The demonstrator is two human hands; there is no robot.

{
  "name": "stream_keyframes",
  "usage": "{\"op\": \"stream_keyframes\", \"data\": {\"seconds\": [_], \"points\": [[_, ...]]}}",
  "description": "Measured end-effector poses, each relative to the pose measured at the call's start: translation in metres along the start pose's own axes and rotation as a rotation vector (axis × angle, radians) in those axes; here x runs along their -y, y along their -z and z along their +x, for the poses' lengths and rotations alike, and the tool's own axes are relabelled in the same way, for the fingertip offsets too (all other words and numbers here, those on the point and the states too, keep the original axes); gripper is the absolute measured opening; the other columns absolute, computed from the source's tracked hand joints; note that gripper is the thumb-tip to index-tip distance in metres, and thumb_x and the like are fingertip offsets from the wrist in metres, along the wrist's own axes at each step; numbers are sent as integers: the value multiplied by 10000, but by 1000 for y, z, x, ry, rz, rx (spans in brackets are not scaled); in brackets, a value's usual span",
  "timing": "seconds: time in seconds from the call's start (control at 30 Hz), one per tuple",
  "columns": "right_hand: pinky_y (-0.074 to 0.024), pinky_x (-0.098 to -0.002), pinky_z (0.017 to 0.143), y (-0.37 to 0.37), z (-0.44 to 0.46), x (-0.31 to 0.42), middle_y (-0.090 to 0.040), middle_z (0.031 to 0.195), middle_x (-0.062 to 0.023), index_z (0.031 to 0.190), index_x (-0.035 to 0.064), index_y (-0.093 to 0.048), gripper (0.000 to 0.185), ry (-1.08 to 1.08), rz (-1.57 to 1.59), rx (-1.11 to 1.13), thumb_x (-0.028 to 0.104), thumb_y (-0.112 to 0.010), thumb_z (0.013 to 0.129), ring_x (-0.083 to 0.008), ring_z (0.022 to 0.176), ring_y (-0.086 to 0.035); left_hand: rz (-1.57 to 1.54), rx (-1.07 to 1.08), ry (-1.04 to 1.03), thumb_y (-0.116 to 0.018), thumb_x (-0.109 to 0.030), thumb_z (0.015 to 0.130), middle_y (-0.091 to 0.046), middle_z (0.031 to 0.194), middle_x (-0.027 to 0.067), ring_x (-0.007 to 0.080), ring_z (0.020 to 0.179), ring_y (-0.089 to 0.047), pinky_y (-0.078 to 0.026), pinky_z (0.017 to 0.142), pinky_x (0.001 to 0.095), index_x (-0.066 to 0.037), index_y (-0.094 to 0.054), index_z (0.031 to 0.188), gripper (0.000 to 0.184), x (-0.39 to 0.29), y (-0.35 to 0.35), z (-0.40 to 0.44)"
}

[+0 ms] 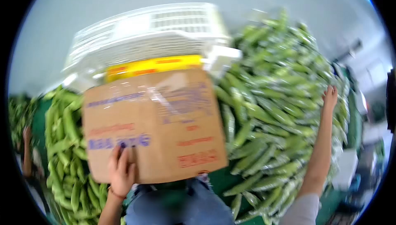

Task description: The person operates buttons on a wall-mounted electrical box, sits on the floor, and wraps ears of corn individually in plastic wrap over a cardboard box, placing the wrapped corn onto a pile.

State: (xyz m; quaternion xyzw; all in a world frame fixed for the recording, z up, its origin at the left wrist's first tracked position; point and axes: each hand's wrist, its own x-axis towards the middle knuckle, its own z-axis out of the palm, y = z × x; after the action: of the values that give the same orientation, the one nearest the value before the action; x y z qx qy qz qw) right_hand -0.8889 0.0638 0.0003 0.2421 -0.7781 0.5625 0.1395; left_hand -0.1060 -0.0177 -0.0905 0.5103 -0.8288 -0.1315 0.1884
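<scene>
Head cam: L hand (122, 167) lies on carton's (154, 126) 7 o'clock area, grip loosely spread; carton approx 8 o'clock of ctr. R hand (330, 97) at 3 o'clock, by bagged green veg (280, 105); grip state: can't tell (blur). Prob. steadying + reaching; next likely needs R grip on veg.

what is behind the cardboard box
Past the far edge of the cardboard box, a yellow strip with red markings shows, then a white slatted crate. The box hides the yellow strip's lower part and whatever lies beneath it.
</scene>
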Motion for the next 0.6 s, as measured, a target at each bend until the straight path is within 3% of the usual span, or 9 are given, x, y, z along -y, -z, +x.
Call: {"op": "stream_keyframes", "data": {"seconds": [0.03,0.07,0.13,0.17,0.27,0.37,0.4,0.5,0.6], "points": [[-485,-338,699,-37,-57,31,-634,929,-88,1011,7,-618,267,440,-159,216,259,-547,955,-199,774,-592,10,16,23,-675,-76,766,-413,1382,234,408,1245,-437,-360,1046,459,-22,-538,1277,532,1,13,3],[-482,-386,719,-65,-142,86,-628,963,-87,1056,57,-620,198,268,-458,483,201,-568,931,-211,836,-594,8,11,73,-710,-95,744,-411,1384,228,403,1246,-436,-364,1044,455,-52,-545,1280,563,9,16,1],[-470,-395,773,-110,-260,87,-631,1027,-82,1053,77,-627,247,1068,-525,978,179,-655,830,-280,950,-574,-33,-30,167,-747,-111,723,-397,1403,216,394,1250,-437,-373,1040,444,-77,-552,1282,593,20,22,18],[-465,-402,824,-113,-324,177,-622,1019,-81,1018,73,-638,246,914,-59,1074,142,-704,791,-296,975,-552,21,-63,122,-738,-43,727,-373,1418,222,391,1245,-450,-390,1036,419,-28,-533,1285,595,27,25,36],[-457,-402,878,-168,-395,219,-615,1059,-84,952,49,-644,194,781,66,1044,99,-715,778,-320,1040,-528,-169,-108,167,-726,-91,776,-401,1408,198,334,1234,-475,-423,982,432,-58,-549,1283,538,66,20,102],[-465,-392,880,-223,-401,217,-615,1067,-107,909,39,-636,110,938,39,895,80,-677,815,-337,1021,-542,187,-282,-180,-663,-186,840,-538,1270,137,335,1061,-581,-478,845,437,-110,-615,1125,299,106,10,171],[-468,-369,867,-225,-402,215,-620,1058,-105,919,40,-624,91,651,113,1013,85,-656,847,-306,982,-566,194,-369,-305,-643,-234,853,-618,1165,115,329,1000,-605,-483,794,447,-128,-630,1048,223,123,4,189],[-457,-286,815,-207,-397,207,-601,957,-35,1038,55,-578,108,-72,319,1050,91,-577,936,-125,918,-567,-251,-245,-46,-580,-135,894,-647,746,134,360,709,-636,-494,609,435,-67,-528,934,94,128,4,202],[-417,-235,767,-156,-375,201,-511,874,2,1044,34,-495,111,122,278,966,90,-506,949,-95,809,-484,-429,-362,54,-521,-29,888,-607,746,123,319,732,-641,-493,596,388,-33,-488,922,47,103,60,152]]}}
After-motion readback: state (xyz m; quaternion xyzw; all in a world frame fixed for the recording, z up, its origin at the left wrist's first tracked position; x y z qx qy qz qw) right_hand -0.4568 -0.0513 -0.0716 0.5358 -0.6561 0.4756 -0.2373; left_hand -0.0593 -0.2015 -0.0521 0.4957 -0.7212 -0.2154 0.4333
